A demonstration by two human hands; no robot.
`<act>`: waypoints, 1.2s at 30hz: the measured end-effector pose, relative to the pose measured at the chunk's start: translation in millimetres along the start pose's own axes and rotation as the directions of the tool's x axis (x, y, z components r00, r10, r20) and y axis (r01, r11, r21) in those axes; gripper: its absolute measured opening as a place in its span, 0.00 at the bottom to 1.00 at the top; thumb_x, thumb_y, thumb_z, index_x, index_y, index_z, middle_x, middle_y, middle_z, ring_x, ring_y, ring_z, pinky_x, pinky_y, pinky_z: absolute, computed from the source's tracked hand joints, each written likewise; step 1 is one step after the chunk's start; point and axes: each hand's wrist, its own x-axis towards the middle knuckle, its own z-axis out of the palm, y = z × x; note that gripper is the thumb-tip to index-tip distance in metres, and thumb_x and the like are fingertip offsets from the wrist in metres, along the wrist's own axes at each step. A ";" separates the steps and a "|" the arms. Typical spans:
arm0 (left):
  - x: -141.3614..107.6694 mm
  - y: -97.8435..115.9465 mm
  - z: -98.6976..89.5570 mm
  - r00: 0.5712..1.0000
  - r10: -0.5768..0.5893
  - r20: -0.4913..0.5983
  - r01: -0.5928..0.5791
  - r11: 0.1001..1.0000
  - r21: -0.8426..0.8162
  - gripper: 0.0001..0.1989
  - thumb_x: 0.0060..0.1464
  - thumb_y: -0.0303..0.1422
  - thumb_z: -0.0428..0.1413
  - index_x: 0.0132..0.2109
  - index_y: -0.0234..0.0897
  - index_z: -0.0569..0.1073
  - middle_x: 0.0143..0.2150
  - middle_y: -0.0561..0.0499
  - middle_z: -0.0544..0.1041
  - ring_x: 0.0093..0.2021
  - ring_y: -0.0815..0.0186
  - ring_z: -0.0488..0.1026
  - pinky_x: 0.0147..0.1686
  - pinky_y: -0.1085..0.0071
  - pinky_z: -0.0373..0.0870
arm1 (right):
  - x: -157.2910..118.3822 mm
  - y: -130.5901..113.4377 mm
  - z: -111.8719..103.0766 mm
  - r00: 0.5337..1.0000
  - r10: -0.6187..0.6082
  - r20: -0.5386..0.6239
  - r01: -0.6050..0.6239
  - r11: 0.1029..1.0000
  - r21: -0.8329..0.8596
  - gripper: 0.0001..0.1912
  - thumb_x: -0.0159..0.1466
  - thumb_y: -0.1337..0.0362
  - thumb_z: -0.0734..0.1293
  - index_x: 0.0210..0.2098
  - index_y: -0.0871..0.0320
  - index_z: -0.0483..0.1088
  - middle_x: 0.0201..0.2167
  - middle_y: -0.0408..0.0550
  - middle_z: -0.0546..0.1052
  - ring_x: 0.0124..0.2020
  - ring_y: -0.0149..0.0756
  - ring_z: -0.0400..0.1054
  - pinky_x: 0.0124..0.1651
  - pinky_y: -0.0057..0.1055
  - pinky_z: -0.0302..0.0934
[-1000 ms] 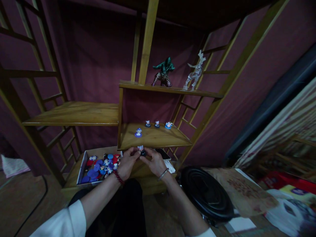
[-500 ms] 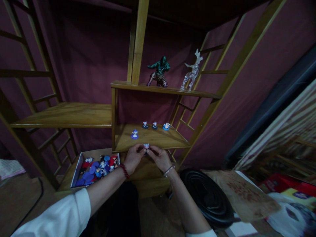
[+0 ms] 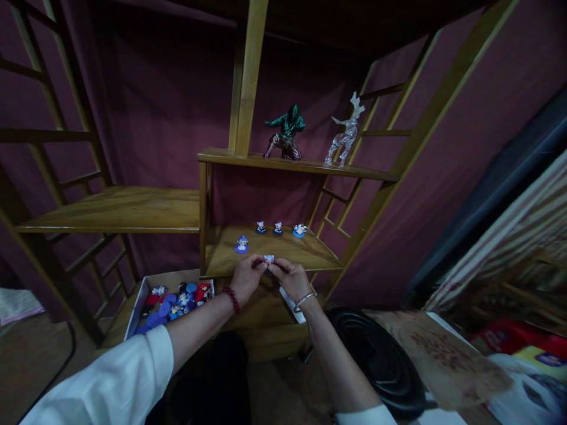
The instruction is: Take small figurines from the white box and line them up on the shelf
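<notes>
A small white figurine (image 3: pixel 269 259) is pinched between my left hand (image 3: pixel 247 276) and my right hand (image 3: pixel 290 280), just in front of the small shelf's front edge. Its lower part is hidden by my fingers. On that wooden shelf (image 3: pixel 225 264), a purple-based figurine (image 3: pixel 241 245) stands at the front left. Behind it are two dark-based figurines (image 3: pixel 261 228) (image 3: pixel 277 228) and a blue-based one (image 3: pixel 299 231) in a row. An open box (image 3: pixel 137 307) at the lower left holds several small figurines and round blue, purple and red pieces.
Above are a green and bronze figure (image 3: pixel 287 133) and a clear deer figure (image 3: pixel 344 139) on the upper shelf (image 3: pixel 266 160). A white flat object (image 3: pixel 292 306) lies beneath my right hand. A coiled black object (image 3: pixel 376 360) sits at the lower right.
Both hands have moved slightly right with the figurine. The white flat object now shows beside my right wrist. The view has shifted a little.
</notes>
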 end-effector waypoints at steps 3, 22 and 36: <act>5.6 -2.7 0.3 0.999 0.049 0.023 -0.050 0.997 0.064 0.07 0.44 0.25 0.53 0.34 0.35 0.71 0.32 0.49 0.75 0.33 0.68 0.71 0.38 0.70 0.66 | 6.5 5.7 -0.7 1.000 -0.005 0.026 0.004 0.999 0.036 0.12 0.52 0.59 0.65 0.35 0.56 0.73 0.34 0.45 0.76 0.37 0.37 0.69 0.44 0.35 0.63; 1.6 -0.2 -22.6 0.884 0.394 0.252 -0.464 0.667 0.583 0.23 0.48 0.24 0.46 0.53 0.33 0.62 0.53 0.41 0.64 0.55 0.60 0.58 0.56 0.59 0.53 | 45.4 14.3 14.5 0.998 0.030 0.048 -0.036 0.991 0.131 0.11 0.50 0.60 0.66 0.32 0.56 0.72 0.34 0.45 0.77 0.36 0.36 0.71 0.44 0.34 0.64; 34.7 -1.1 -49.4 0.873 0.483 0.062 -0.391 0.619 0.681 0.19 0.51 0.27 0.44 0.51 0.31 0.64 0.54 0.40 0.64 0.60 0.59 0.51 0.57 0.58 0.50 | 75.6 27.0 33.5 0.996 0.083 -0.029 -0.079 0.990 0.118 0.10 0.49 0.63 0.66 0.31 0.57 0.73 0.32 0.45 0.77 0.35 0.37 0.71 0.43 0.36 0.65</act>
